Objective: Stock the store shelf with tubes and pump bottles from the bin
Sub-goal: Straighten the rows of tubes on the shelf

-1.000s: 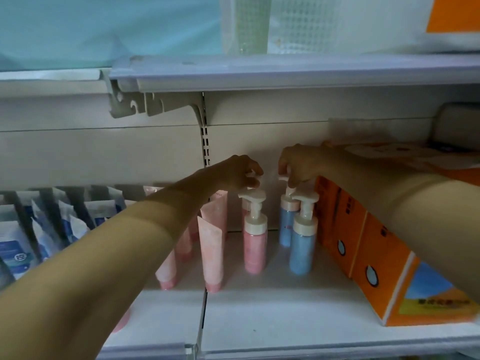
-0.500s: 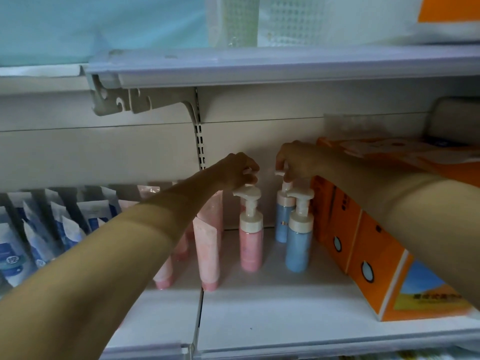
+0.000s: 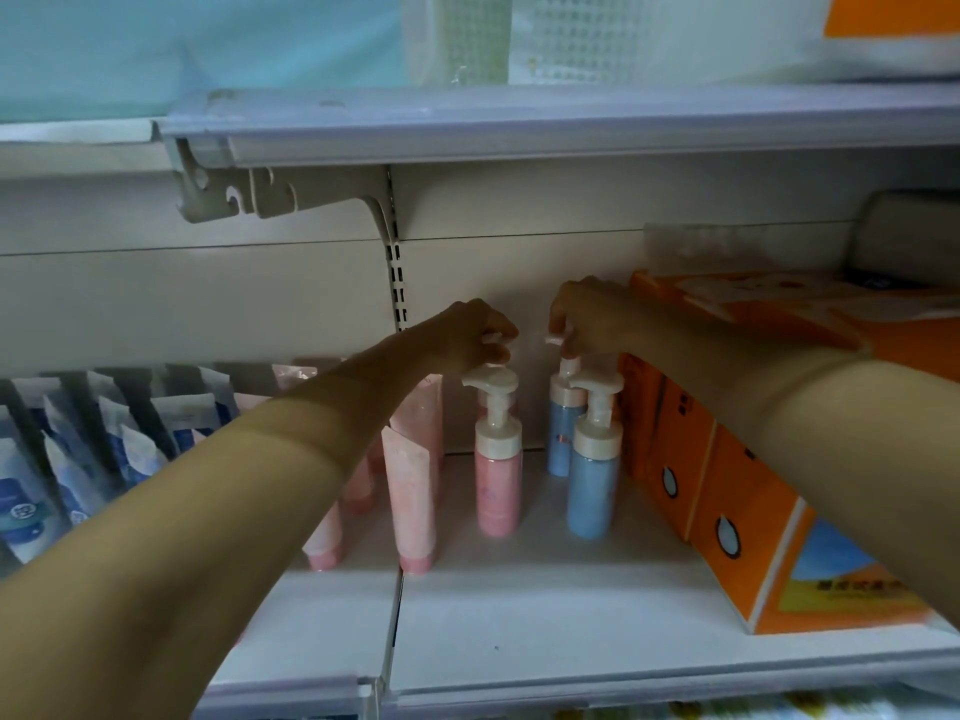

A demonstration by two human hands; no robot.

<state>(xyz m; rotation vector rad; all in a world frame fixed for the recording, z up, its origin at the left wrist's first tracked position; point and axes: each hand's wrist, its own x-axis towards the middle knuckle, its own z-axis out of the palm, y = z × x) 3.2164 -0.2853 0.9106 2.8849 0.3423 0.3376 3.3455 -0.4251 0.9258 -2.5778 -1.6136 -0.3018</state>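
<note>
Both my arms reach deep into the white shelf (image 3: 545, 610). My left hand (image 3: 475, 332) pinches the white pump head of a rear pink pump bottle, mostly hidden behind the front pink pump bottle (image 3: 497, 472). My right hand (image 3: 584, 317) pinches the pump head of the rear blue pump bottle (image 3: 560, 433), which stands behind the front blue pump bottle (image 3: 593, 478). Left of the bottles, several pink tubes (image 3: 413, 491) stand cap-down in rows.
Orange boxes (image 3: 727, 496) stand close on the right, with more lying on top under my right forearm. Blue-and-white pouches (image 3: 78, 459) fill the left section. An upper shelf (image 3: 519, 122) hangs low above. The shelf's front strip lies bare.
Both hands stay on the rear pump heads with hardly any motion. The camera has shifted slightly, so the shelf sits a little differently in view.
</note>
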